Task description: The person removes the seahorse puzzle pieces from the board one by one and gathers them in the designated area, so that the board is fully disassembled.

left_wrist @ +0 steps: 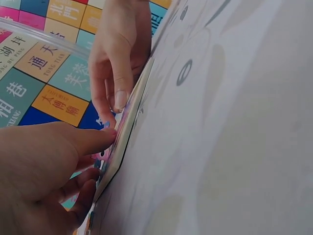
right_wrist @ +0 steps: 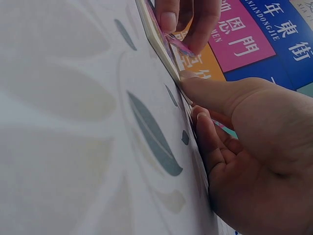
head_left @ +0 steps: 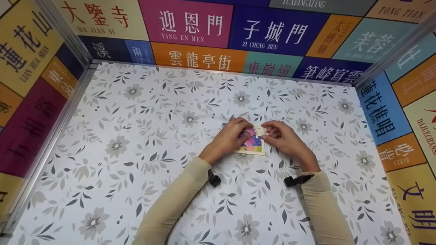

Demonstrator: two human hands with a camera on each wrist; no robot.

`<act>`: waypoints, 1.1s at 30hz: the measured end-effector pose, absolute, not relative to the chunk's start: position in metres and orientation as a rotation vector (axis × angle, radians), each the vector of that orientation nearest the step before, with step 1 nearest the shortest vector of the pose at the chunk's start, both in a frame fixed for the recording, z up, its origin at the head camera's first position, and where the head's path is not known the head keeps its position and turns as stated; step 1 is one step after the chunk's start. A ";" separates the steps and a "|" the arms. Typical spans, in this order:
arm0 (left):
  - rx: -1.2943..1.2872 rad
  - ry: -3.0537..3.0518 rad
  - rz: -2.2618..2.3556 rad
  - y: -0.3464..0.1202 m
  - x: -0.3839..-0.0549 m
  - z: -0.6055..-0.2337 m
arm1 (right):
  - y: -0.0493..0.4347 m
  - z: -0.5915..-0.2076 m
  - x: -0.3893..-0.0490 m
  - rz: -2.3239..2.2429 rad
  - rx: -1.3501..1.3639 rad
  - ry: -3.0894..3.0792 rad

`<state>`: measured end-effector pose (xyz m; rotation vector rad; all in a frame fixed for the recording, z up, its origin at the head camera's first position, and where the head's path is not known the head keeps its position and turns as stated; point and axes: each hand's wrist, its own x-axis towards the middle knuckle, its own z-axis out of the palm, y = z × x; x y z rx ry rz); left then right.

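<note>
A small jigsaw puzzle with a pale frame and a pink cartoon figure on blue and yellow lies on the patterned tabletop, partly covered by the hands. My left hand reaches over its left side, thumb and fingers bent. In the right wrist view those fingers pinch a small tilted puzzle piece, pink and blue, just above the board. My right hand grips the frame's right edge with curled fingers. Its thumb touches the frame there. Some of the picture is hidden under the left hand.
The tabletop bears a grey leaf and flower print. Colourful panels with large characters stand behind and at both sides, with metal rails along the edges. Black straps circle both wrists.
</note>
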<state>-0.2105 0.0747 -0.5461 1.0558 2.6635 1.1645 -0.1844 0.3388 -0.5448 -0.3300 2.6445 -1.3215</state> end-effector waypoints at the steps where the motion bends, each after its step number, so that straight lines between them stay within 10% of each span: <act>1: 1.062 2.664 1.166 0.074 -0.211 -0.546 | 0.339 -0.545 -0.184 -1.324 -0.329 2.641; 33: 1.069 2.716 1.057 0.070 -0.212 -0.544 | 0.339 -0.545 -0.183 -1.310 -0.311 2.650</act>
